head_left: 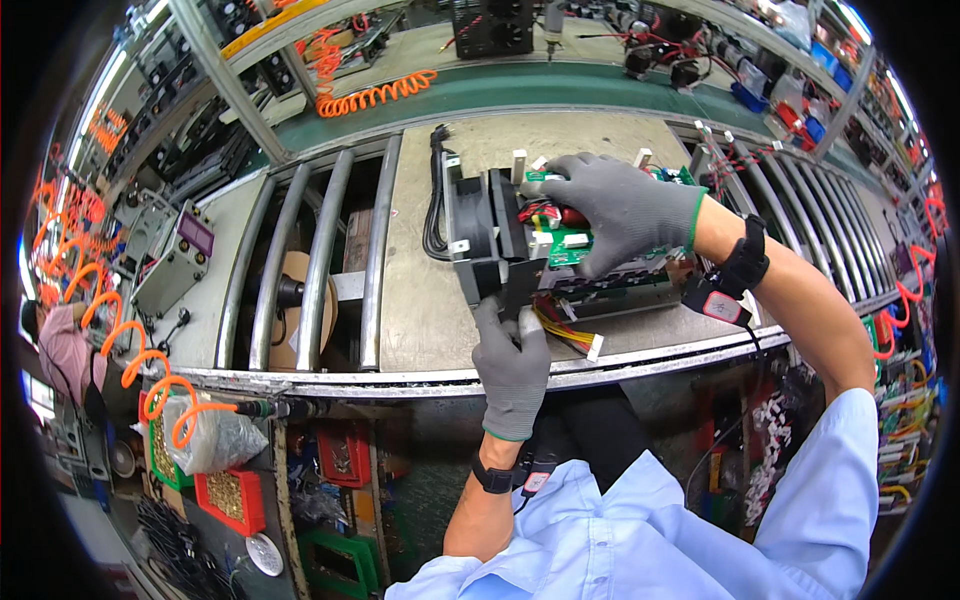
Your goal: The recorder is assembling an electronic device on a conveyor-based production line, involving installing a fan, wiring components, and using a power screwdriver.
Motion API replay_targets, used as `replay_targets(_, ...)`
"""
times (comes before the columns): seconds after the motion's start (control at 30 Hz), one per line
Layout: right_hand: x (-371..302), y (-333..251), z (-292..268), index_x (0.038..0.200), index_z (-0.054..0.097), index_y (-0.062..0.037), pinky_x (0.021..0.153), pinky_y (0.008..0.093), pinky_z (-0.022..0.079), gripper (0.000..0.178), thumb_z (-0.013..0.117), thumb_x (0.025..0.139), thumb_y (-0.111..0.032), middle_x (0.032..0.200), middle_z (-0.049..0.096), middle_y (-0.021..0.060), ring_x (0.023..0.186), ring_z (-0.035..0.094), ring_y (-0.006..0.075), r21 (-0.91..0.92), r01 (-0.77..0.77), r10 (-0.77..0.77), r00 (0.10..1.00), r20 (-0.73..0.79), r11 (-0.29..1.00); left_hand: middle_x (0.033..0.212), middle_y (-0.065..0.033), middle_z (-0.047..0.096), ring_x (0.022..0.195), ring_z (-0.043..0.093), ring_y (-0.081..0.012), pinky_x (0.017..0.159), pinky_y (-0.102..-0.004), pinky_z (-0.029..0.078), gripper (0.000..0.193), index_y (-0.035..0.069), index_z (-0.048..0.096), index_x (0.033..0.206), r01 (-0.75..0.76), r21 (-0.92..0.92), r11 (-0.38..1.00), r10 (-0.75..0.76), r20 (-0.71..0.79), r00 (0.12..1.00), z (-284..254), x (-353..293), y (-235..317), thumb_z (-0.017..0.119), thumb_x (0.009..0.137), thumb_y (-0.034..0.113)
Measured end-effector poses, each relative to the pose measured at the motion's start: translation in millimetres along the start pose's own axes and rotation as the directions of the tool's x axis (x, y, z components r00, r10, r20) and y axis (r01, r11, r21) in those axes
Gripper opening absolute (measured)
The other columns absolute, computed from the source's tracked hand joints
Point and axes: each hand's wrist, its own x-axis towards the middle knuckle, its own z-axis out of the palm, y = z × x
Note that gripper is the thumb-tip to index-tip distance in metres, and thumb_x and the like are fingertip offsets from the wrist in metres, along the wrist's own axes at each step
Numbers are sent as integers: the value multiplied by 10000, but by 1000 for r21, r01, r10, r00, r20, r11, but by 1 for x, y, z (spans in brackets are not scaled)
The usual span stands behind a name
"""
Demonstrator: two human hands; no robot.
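On the flat, pale tan desk (425, 320) sits a black metal machine part (620, 300) with a green circuit board (563, 257) on top. It lies just past the person's body, near the middle of the desk. Its long side runs from left to right, so one hand is at its left end and the other is over its top.

The left hand (513, 356), in a grey glove, is at the near corner of the dark, upright end plate (486, 274). From this hand, the plate goes up and away from the person. The left grip looks narrow, with thumb and finger pinching that corner.

The right hand (635, 205), in a grey glove too, reaches in from the right and lies over the board. Its fingers point left, toward the plate, and its thumb is spread well out from them. I cannot tell if this grip holds something, because the palm hides it. The left hand is the nearer one to the plate.

Thin yellow and red wires (562, 329) hang out at the near side, just right of the left hand. They end in a small white plug (595, 348). A thick black cable (435, 205) lies just left of the machine part.
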Motion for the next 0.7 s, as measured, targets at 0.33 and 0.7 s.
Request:
replay_targets(0.33, 0, 0, 3, 1436, 568, -117, 945, 493, 540, 968, 843, 589, -496, 1189, 654, 242, 1059, 671, 444, -39, -36, 36, 999, 1, 999, 699, -131, 692, 637, 699, -353, 593, -442, 534, 196, 64, 683, 1097, -114, 313, 943, 66, 160, 985, -10, -54, -51, 707, 942, 180)
replay_targets(0.7, -131, -130, 85, 1285, 620, -69, 1042, 495, 469, 551, 745, 826, -348, 1201, 651, 154, 1165, 627, 325, 25, 20, -7, 904, -427, 999, 819, -213, 728, 779, 705, -443, 686, -524, 533, 236, 60, 766, 910, -154, 615, 774, 95, 127, 987, 4, 8, -63, 746, 869, 291)
